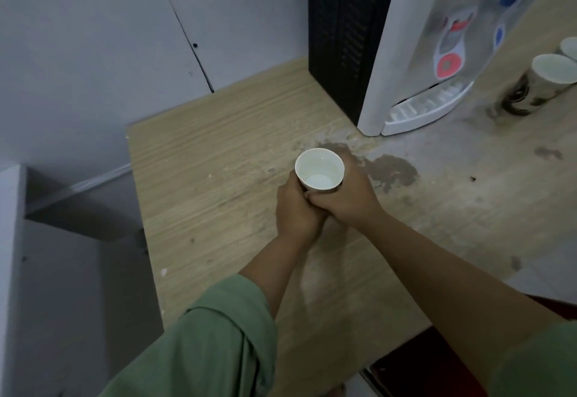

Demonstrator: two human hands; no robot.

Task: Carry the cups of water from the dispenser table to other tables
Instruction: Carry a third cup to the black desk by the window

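Water could be spilled if the small white paper cup (319, 172) is tipped or squeezed too hard, because its soft sides can be bent. Some wet marks are already seen on the light wooden table (218, 153). The cup is held over that table, near the white water dispenser (437, 53). It is wrapped by the left hand (296, 209) and right hand (346, 197), fingers pressed together around it, arms stretched forward.

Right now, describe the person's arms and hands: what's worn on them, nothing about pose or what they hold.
Both hands, left hand and right hand, are bare: no gloves, and no rings, watch or bracelet that I can see. Each arm wears a loose green sleeve pushed up toward the elbow, leaving the forearms uncovered. The fabric looks plain, with folds but no visible print.
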